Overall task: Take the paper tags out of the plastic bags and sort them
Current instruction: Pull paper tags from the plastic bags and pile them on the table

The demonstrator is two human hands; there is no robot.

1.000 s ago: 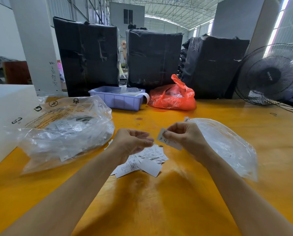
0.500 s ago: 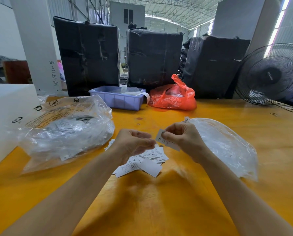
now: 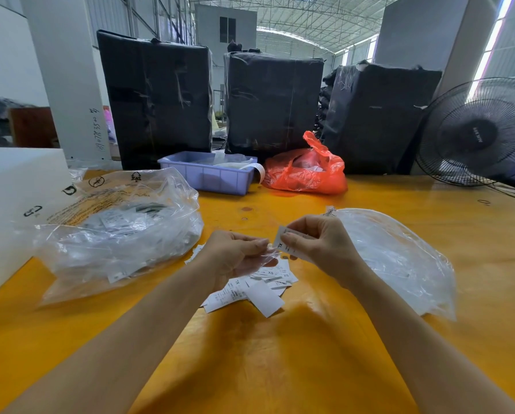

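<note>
Two hands met at the centre of the frame above the yellow table (image 3: 325, 369). My right hand (image 3: 325, 246) pinched a paper tag (image 3: 281, 241) marked XL between thumb and fingers. My left hand (image 3: 235, 255) had curled its fingers round a small clear sleeve (image 3: 269, 258), which now showed as a thin film between the two hands; in the view half a second before, no such film was visible and the left fingers were simply closed near the tag. I judged that the tag had just come free of its sleeve and was ready for sorting. Otherwise little differed: both hands kept the same place, and the tag had tilted only slightly. Directly below the hands lay the loose pile of tags (image 3: 250, 289), several marked XS. A full clear bag (image 3: 115, 231) sat at centre left, and a flatter clear bag (image 3: 399, 258) lay at centre right, just behind my right hand.
</note>
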